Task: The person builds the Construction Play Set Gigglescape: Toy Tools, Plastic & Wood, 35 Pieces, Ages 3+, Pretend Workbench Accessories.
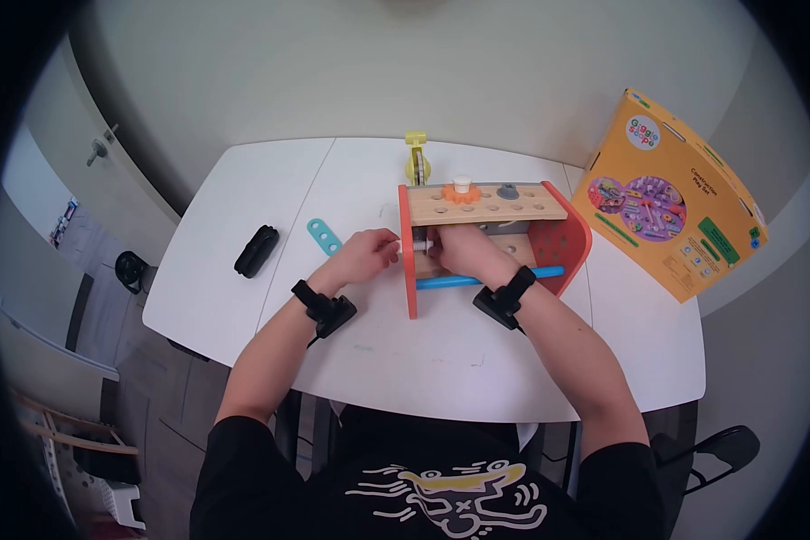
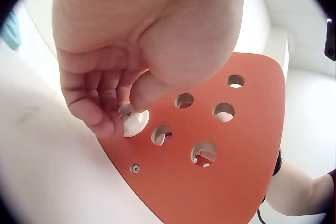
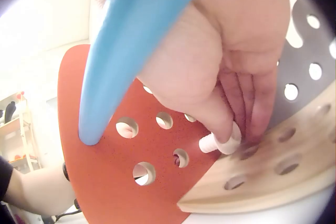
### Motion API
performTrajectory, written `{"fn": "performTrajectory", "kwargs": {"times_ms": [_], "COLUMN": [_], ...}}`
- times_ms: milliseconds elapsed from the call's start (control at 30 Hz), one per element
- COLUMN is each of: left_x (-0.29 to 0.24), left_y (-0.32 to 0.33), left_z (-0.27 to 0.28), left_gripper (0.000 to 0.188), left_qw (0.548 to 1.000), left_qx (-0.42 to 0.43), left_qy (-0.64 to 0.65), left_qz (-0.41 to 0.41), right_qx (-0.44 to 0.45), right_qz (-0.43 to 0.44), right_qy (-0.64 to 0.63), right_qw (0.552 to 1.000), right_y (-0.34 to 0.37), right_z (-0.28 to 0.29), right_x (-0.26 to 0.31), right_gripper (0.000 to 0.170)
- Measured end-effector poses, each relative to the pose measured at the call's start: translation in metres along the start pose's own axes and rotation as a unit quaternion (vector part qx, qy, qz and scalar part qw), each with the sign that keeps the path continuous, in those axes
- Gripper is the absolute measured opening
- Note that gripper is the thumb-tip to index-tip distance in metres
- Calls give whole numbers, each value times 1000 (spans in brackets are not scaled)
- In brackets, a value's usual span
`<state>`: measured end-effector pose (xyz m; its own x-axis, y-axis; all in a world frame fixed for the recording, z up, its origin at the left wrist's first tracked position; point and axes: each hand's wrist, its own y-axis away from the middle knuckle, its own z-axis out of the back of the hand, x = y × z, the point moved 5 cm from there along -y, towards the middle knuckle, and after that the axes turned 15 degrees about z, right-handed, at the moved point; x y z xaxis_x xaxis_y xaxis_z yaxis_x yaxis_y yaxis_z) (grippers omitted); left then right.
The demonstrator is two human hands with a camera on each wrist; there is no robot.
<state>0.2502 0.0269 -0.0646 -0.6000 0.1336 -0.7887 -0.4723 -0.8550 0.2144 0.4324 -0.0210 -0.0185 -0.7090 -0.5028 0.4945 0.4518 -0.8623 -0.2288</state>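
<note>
A wooden toy workbench (image 1: 486, 212) with red side panels stands on the table. At the outer face of its left red panel (image 2: 236, 155), my left hand (image 1: 366, 256) curls thumb and fingers round a white round cap (image 2: 136, 123), partly covered by the fingers. My right hand (image 1: 470, 250) reaches inside, between the top board and the blue rod (image 1: 490, 278). Its thumb and fingers pinch a white threaded plastic screw (image 3: 212, 143) close to that panel's inner face, just over the lower wooden shelf (image 3: 262, 179). Whether the cap and screw join through the panel, I cannot tell.
On the top board sit an orange gear with a white piece (image 1: 462, 185) and a grey piece (image 1: 508, 191). Behind stands a yellow-green toy part (image 1: 417, 160). Leftward lie a teal holed strip (image 1: 324, 237) and a black case (image 1: 257, 251). A yellow box (image 1: 670, 193) leans at right.
</note>
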Motion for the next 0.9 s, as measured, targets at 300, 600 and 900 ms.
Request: {"fn": "performTrajectory", "kwargs": {"times_ms": [300, 600, 900], "left_x": [-4, -12, -4], "left_y": [1, 4, 1], "left_z": [4, 8, 10], "left_gripper": [20, 13, 10], "left_qw": [1000, 997, 991], "left_qx": [6, -17, 11], "left_qy": [21, 67, 129], "left_qz": [2, -33, 33], "right_qx": [4, 42, 25], "right_qz": [-4, -2, -12], "right_qy": [-19, 9, 4], "right_qw": [1000, 999, 1000], "right_y": [-3, -7, -7], "right_z": [-1, -11, -8], "right_x": [0, -5, -2], "right_gripper": [14, 23, 26]}}
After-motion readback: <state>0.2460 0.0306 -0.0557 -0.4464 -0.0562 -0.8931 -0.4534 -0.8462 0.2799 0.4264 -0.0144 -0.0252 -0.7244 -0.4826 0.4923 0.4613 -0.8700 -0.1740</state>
